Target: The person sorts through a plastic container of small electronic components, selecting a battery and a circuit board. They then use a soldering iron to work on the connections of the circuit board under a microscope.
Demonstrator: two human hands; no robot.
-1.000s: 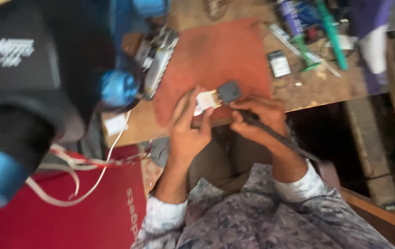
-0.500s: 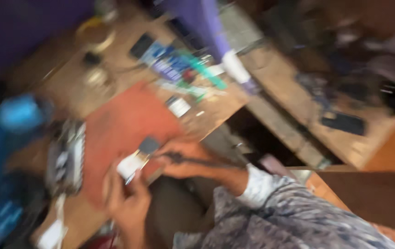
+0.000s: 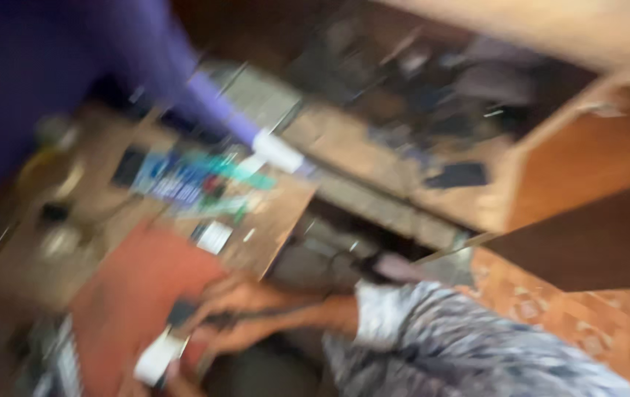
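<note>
The view is badly motion-blurred. My right hand (image 3: pixel 230 312) reaches over the near edge of a red mat (image 3: pixel 127 290) and is closed on a thin dark tool (image 3: pixel 219 321). The tool's tip points at a small dark square part (image 3: pixel 180 312). A small white piece (image 3: pixel 157 356) lies just below it. My left hand (image 3: pixel 174 378) is only a sliver at the bottom edge, closed on that white piece. My patterned grey sleeve (image 3: pixel 440 345) fills the lower right.
Another person's purple sleeve with a white cuff (image 3: pixel 277 151) crosses the wooden bench (image 3: pixel 274 217). Blue and green tubes and packets (image 3: pixel 197 180) and a small white card (image 3: pixel 214 237) lie beyond the mat. A grey device (image 3: pixel 58 360) sits bottom left, a cluttered shelf (image 3: pixel 432 147) behind.
The camera has swung right and up, so the mat and both hands have slid to the lower left of the view. My left hand has nearly left the frame. Both grips look unchanged.
</note>
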